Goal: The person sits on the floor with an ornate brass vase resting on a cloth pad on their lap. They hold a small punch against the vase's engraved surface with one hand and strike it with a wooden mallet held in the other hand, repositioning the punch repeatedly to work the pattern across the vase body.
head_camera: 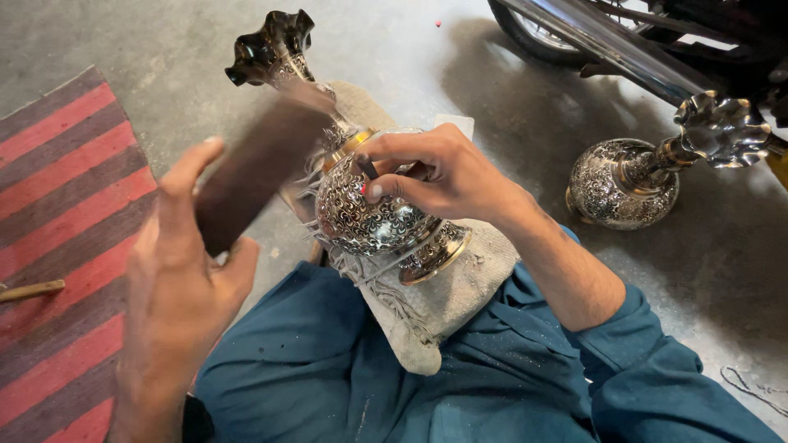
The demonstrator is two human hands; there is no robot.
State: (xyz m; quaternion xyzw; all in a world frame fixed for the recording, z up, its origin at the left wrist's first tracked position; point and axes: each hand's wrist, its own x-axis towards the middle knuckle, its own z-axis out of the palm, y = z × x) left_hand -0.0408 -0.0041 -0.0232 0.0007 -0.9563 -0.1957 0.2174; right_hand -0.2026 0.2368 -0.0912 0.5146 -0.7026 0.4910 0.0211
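Observation:
An engraved metal vase (361, 215) with a fluted dark mouth lies tilted on a beige cloth (443, 295) across my lap. My right hand (435, 176) rests on its round belly, pinching a thin dark tool (367, 168) against the surface. Raised to the left, my left hand (176, 271) grips a dark brown wooden block (258, 168), blurred with motion, just above the vase's neck.
A second engraved vase (632, 176) stands on the concrete floor at right. A motorcycle wheel and frame (591, 33) fill the top right. A red striped mat (57, 246) covers the floor at left, with a thin stick (29, 290) on it.

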